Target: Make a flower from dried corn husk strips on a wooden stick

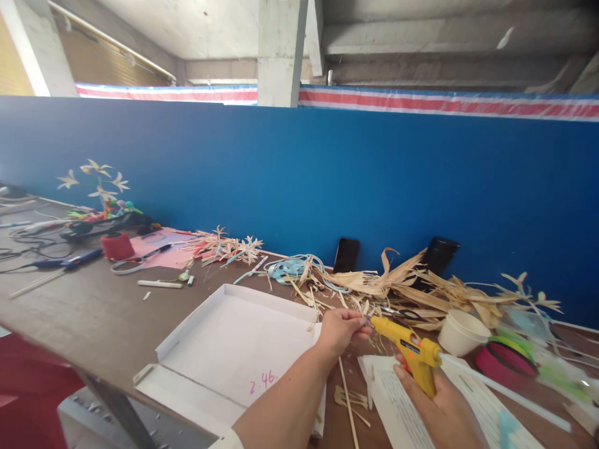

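While pinching a small piece [367, 317] right at the nozzle of the yellow glue gun [405, 346], could easily scorch the fingertips of the left hand [341, 330], through a slip of either wrist against a probably hot tip. Might also drip glue onto the printed sheet [397, 402] or string it into the dried husks [416, 287], by squeezing too long. Could knock the white cup [463, 333] with the long white glue stick [505, 391], by swinging the gun carelessly. Bright yellow, with a dark label on its side and a narrow nozzle pointing left. Held above the tabletop [107, 305], just off the right edge of the white box [224, 330]. Gripped by the handle in the right hand [440, 408], fingers wrapped around it; cannot tell how far pressed at the trigger. Closed thumb-to-finger at the left, on a piece too blurred to identify.
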`<state>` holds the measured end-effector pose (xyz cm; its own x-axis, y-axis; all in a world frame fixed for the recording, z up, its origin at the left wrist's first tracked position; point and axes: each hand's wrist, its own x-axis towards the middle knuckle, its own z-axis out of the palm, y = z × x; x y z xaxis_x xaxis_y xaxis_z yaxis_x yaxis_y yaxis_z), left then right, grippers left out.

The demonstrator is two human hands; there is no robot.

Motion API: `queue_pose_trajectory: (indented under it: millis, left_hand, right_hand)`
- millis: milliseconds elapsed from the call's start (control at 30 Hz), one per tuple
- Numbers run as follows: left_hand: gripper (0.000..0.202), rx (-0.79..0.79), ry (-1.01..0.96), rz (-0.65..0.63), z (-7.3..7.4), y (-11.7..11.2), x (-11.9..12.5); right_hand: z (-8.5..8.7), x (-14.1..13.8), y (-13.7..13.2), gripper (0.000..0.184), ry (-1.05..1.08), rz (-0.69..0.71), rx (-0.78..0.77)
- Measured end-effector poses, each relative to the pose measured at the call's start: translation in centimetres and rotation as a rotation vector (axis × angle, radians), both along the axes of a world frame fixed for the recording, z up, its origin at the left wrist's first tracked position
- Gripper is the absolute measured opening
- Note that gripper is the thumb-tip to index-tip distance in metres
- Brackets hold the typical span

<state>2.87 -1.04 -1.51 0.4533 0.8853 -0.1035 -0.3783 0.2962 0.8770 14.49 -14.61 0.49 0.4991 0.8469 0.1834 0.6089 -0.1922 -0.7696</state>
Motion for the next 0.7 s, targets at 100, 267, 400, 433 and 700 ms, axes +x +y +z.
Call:
queue_pose_trajectory:
  millis: [100,267,400,433,700]
  left_hand:
    - [0.022,-0.001,-0.006,0.001,0.0,-0.1,0.0]
    - [0.021,0.002,-0.014,0.012,0.1,-0.1,-0.1]
    - [0.017,-0.009,0.023,0.011,0.4,-0.1,-0.1]
    - [0.016,-0.007,0.024,0.01,0.5,-0.1,-0.2]
    - [0.013,0.021,-0.001,0.005,-0.2,0.1,-0.1]
  right_hand:
    - [0.0,0.0,-0.1,0.042,0.001,-0.006,0.003]
    - [0.3,0.0,-0.4,0.044,0.024,-0.027,-0.012]
    - [0.4,0.6,-0.8,0.045,0.027,-0.052,-0.019]
    - [0.3,0.8,-0.9,0.046,0.029,-0.061,-0.018]
    - [-0.6,3.0,-1.7,0.05,0.093,-0.088,-0.089]
